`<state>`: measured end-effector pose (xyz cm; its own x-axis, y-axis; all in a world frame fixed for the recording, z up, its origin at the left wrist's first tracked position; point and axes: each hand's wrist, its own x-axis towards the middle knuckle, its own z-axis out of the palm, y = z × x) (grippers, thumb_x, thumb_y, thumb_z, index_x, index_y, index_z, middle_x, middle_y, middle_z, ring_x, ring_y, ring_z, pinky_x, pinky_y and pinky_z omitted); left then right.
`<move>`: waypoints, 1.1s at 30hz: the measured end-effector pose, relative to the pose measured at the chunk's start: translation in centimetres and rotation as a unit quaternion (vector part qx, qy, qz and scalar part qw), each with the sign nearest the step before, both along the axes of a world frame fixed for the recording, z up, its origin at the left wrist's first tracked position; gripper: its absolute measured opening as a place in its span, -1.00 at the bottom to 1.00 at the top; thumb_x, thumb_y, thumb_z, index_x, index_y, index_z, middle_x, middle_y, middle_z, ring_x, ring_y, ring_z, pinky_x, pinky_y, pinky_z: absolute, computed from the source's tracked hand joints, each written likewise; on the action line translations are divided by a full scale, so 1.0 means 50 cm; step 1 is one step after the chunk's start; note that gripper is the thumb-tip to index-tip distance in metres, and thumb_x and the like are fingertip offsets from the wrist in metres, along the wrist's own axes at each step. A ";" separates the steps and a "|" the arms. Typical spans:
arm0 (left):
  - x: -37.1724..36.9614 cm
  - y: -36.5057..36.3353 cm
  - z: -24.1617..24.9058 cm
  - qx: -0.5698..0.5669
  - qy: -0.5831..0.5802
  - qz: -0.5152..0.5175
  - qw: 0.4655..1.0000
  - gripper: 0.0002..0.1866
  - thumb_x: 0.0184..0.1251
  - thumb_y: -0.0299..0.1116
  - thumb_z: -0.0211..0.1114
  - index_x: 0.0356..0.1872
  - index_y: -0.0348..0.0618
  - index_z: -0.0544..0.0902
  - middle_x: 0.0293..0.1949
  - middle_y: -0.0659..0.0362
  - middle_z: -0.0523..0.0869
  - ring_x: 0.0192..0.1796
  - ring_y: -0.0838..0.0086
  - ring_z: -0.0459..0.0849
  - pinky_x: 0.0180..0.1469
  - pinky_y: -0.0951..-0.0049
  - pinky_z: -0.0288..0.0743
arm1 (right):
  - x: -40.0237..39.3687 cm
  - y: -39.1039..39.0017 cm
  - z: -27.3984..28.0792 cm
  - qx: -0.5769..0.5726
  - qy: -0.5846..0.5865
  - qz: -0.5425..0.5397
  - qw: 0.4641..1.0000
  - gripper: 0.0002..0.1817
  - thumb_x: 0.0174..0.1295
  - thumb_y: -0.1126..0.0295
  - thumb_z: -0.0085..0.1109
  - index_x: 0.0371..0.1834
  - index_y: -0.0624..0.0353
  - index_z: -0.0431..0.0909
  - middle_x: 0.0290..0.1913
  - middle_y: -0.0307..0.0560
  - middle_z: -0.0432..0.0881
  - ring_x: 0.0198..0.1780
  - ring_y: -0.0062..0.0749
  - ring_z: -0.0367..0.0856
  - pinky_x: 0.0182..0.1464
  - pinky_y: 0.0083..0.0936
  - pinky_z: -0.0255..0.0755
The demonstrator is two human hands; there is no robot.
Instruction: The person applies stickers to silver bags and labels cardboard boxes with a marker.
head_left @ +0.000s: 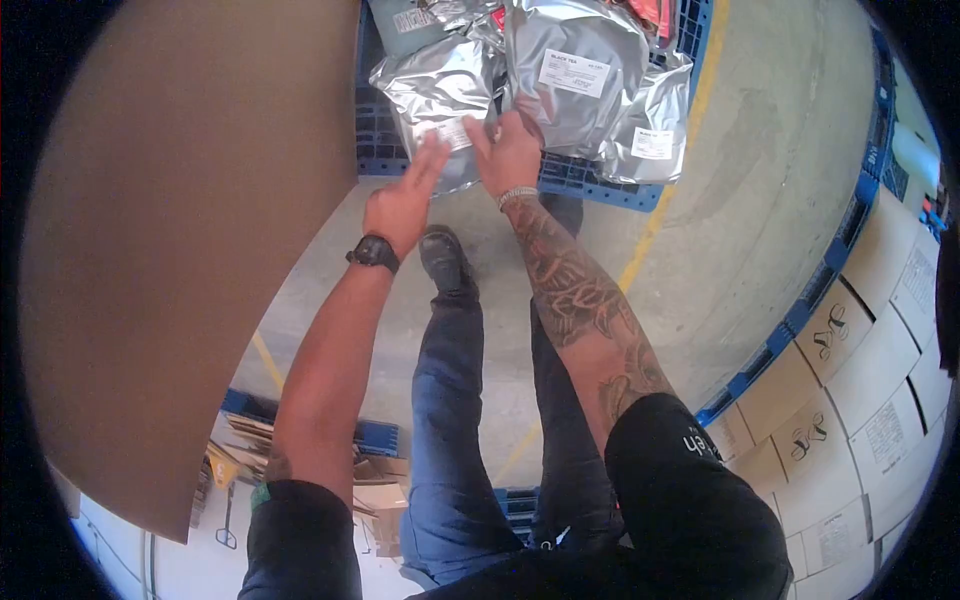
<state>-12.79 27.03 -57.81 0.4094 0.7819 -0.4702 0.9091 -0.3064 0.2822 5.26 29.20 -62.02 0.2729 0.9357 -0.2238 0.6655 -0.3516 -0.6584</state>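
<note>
My left hand (pixel 399 205) has its fingers stretched out over the lower part of the left silver foil bag (pixel 440 82), by its white label. My right hand (pixel 511 160) is at that bag's right edge, thumb on the foil and fingers curled; the fingertips are partly hidden between bags. Next to it lies the large middle foil bag (pixel 577 120), whose label reads "BLACK TEA". A smaller silver foil bag (pixel 640 105) with a white label sits to the right. The bags rest on a blue plastic pallet (pixel 612 192).
A tall brown cardboard wall (pixel 180 230) rises close on my left. Stacked cartons (pixel 850 400) stand at the right beside a blue rack edge (pixel 790 325). A yellow floor line (pixel 645 250) runs past the pallet. Flattened cardboard (pixel 380 495) and a yellow pallet jack (pixel 222 467) are lower left.
</note>
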 end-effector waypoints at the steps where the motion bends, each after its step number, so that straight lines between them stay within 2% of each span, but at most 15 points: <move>1: -0.002 -0.003 -0.002 -0.001 0.000 0.000 1.000 -0.16 0.19 -0.61 0.04 0.54 0.25 0.11 0.58 0.45 0.06 -0.42 0.20 0.74 -0.37 0.22 0.67 | 0.005 -0.007 -0.001 -0.001 0.000 0.000 1.000 -0.58 0.39 -0.01 0.07 -0.32 0.17 0.44 -0.40 0.22 0.65 -0.26 0.28 0.64 -0.24 0.06 0.47; 7: 0.003 -0.020 -0.015 -0.066 0.030 0.001 0.997 -0.13 0.17 -0.52 0.18 0.54 0.25 0.10 0.59 0.43 0.03 -0.36 0.11 0.73 -0.29 0.14 0.65 | 0.023 -0.094 -0.038 -0.074 0.005 -0.060 0.995 -0.58 0.45 0.05 -0.01 -0.32 0.23 0.45 -0.34 0.27 0.64 -0.22 0.33 0.61 -0.19 0.05 0.46; 9: 0.016 -0.019 0.017 -0.062 -0.052 0.065 0.995 -0.39 0.26 -0.46 0.15 0.39 0.11 0.41 0.44 0.22 0.39 -0.33 0.04 0.73 -0.25 0.09 0.64 | 0.042 -0.143 -0.004 -0.126 0.031 -0.038 0.991 -0.59 0.48 0.11 -0.06 -0.31 0.26 0.50 -0.29 0.28 0.66 -0.21 0.31 0.61 -0.21 0.01 0.45; 11: 0.030 -0.032 0.049 -0.081 -0.109 0.182 0.974 -0.74 0.38 -0.27 0.18 -0.01 -0.11 0.66 -0.02 0.00 0.74 -0.34 -0.02 0.69 -0.24 0.11 0.59 | 0.051 -0.191 0.044 -0.115 0.108 -0.020 0.987 -0.56 0.50 0.09 -0.09 -0.18 0.30 0.57 -0.34 0.27 0.65 -0.21 0.18 0.65 -0.21 -0.06 0.47; 13: 0.063 -0.047 0.120 -0.065 -0.182 0.313 0.930 -0.68 0.43 -0.15 0.21 -0.35 -0.23 0.64 -0.51 -0.01 0.70 -0.37 0.00 0.66 -0.27 0.15 0.55 | 0.054 -0.226 0.117 -0.135 0.208 0.000 0.969 -0.53 0.52 0.05 -0.12 -0.03 0.27 0.59 -0.31 0.10 0.69 -0.23 -0.11 0.69 -0.17 -0.18 0.52; 16: 0.133 -0.085 0.275 -0.149 -0.295 0.522 0.786 -0.67 0.43 -0.16 0.24 -0.22 -0.30 0.57 -0.38 -0.02 0.67 -0.30 0.03 0.67 -0.23 0.14 0.52 | 0.019 -0.210 0.329 -0.290 0.533 -0.277 0.745 -0.56 0.56 0.07 -0.17 0.09 0.19 0.55 -0.11 -0.09 0.68 -0.14 -0.37 0.66 -0.04 -0.40 0.57; 17: 0.129 -0.148 0.259 -0.009 -0.236 0.299 0.925 -0.72 0.44 -0.25 0.18 -0.07 -0.29 0.54 -0.17 -0.12 0.67 -0.15 0.03 0.67 -0.09 0.13 0.53 | 0.013 -0.207 0.383 -0.261 0.606 -0.320 0.679 -0.57 0.57 0.08 -0.18 0.12 0.17 0.53 -0.03 -0.10 0.66 -0.09 -0.38 0.65 0.02 -0.45 0.57; 19: 0.172 -0.157 0.388 -0.114 -0.356 0.382 0.845 -0.64 0.42 -0.35 0.09 0.19 -0.19 0.47 0.04 -0.11 0.64 0.11 0.07 0.62 0.10 0.01 0.45 | 0.025 -0.207 0.442 -0.223 0.672 -0.305 0.637 -0.55 0.56 0.07 -0.15 0.13 0.26 0.49 0.01 -0.01 0.61 0.07 -0.26 0.60 0.00 -0.36 0.57; 20: 0.190 -0.157 0.472 -0.097 -0.406 0.375 0.828 -0.59 0.41 -0.36 0.06 0.25 -0.15 0.44 0.10 -0.08 0.64 0.15 0.08 0.61 0.14 -0.10 0.41 | 0.030 -0.187 0.485 -0.236 0.659 -0.326 0.636 -0.56 0.56 0.09 -0.15 0.11 0.26 0.49 -0.04 -0.03 0.62 -0.02 -0.28 0.63 -0.09 -0.37 0.58; 22: 0.197 -0.172 0.577 -0.006 -0.242 0.254 0.937 -0.43 0.36 -0.41 0.11 0.42 -0.09 0.33 0.21 0.03 0.58 0.24 0.08 0.53 0.35 -0.12 0.21 | 0.040 -0.162 0.576 -0.245 0.653 -0.324 0.639 -0.58 0.56 0.11 -0.15 0.10 0.27 0.50 -0.09 -0.06 0.63 -0.11 -0.30 0.65 -0.18 -0.39 0.59; 26: 0.219 -0.130 0.756 0.166 -0.178 0.278 0.929 -0.43 0.37 -0.36 0.07 0.43 -0.07 0.32 0.33 0.05 0.50 0.25 0.06 0.54 0.26 -0.51 0.09 | 0.067 -0.130 0.728 -0.272 0.599 -0.176 0.732 -0.63 0.56 0.16 -0.17 -0.04 0.22 0.55 -0.26 -0.15 0.64 -0.33 -0.43 0.63 -0.31 -0.52 0.53; 28: 0.216 -0.128 0.812 -0.003 -0.160 0.259 0.952 -0.33 0.37 -0.26 0.18 0.49 -0.06 0.22 0.41 0.00 0.39 0.36 0.04 0.44 0.39 -0.28 0.13 | 0.064 -0.124 0.750 -0.201 0.581 -0.143 0.776 -0.64 0.55 0.09 -0.16 -0.24 0.10 0.52 -0.47 -0.27 0.54 -0.55 -0.55 0.50 -0.53 -0.54 0.41; 31: 0.205 -0.167 0.906 0.041 -0.420 0.244 0.873 -0.28 0.35 -0.18 0.30 0.48 -0.11 0.24 0.43 -0.06 0.35 0.38 0.05 0.42 0.42 0.07 0.23 | 0.138 -0.077 0.826 -0.176 0.445 -0.080 0.874 -0.62 0.52 0.00 -0.13 -0.38 -0.01 0.41 -0.60 -0.34 0.37 -0.67 -0.63 0.36 -0.68 -0.54 0.27; 32: 0.191 -0.185 0.940 0.081 -0.406 0.230 0.881 -0.25 0.33 -0.06 0.34 0.44 -0.17 0.30 0.37 -0.14 0.41 0.32 0.06 0.50 0.37 0.24 0.34 | 0.157 -0.053 0.860 -0.203 0.520 -0.150 0.816 -0.57 0.49 -0.06 -0.11 -0.50 -0.09 0.26 -0.66 -0.39 0.20 -0.75 -0.68 0.20 -0.78 -0.57 0.09; 33: 0.170 -0.197 0.984 0.097 -0.406 0.232 0.879 -0.25 0.33 -0.06 0.34 0.44 -0.17 0.30 0.37 -0.14 0.41 0.32 0.06 0.50 0.37 0.24 0.34 | 0.171 -0.029 0.903 -0.187 0.476 -0.148 0.847 -0.56 0.49 -0.09 -0.11 -0.52 -0.13 0.24 -0.68 -0.42 0.18 -0.78 -0.69 0.13 -0.79 -0.61 0.00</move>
